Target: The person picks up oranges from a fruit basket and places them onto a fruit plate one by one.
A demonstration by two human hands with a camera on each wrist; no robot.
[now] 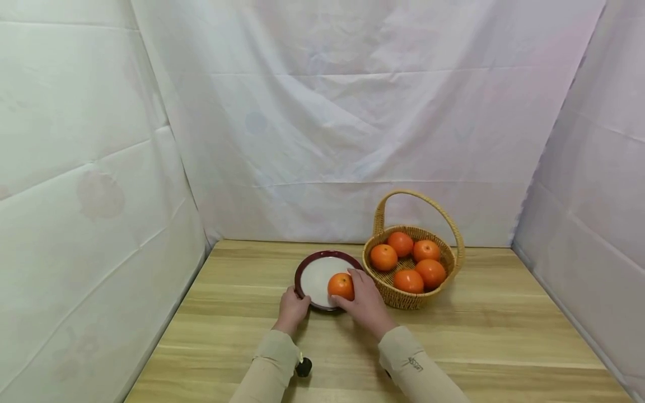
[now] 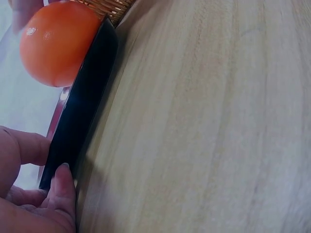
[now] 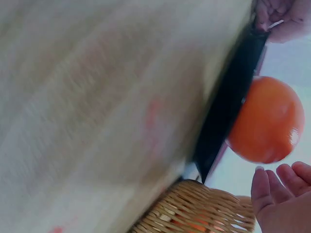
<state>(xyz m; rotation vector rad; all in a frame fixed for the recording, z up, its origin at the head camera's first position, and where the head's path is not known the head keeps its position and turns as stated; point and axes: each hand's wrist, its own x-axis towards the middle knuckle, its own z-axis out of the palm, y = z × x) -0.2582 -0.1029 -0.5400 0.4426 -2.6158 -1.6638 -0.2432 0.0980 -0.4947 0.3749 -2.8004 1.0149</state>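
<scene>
Left hand (image 1: 293, 310) pinches glossy maroon-rimmed round plate (image 1: 313, 278) | right hand (image 1: 369, 305) cupped at smooth orange (image 1: 340, 286), grip unclear | woven wicker basket (image 1: 403, 300) alongside

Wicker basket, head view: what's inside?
Five round orange fruits, with some woven floor showing between them. The floor directly under the fruits is covered, so anything beneath them can't be seen.

At 12 o'clock: white cloth backdrop (image 1: 342, 129), crossed by horizontal creases, tinted pink toward 1 o'clock. At 9 o'clock: white cloth panel (image 1: 75, 140), faintly printed. At 3 o'clock: greyish-white cloth panel (image 1: 599, 196). At 6 o'clock: pale wood-grain tabletop (image 1: 242, 296).
</scene>
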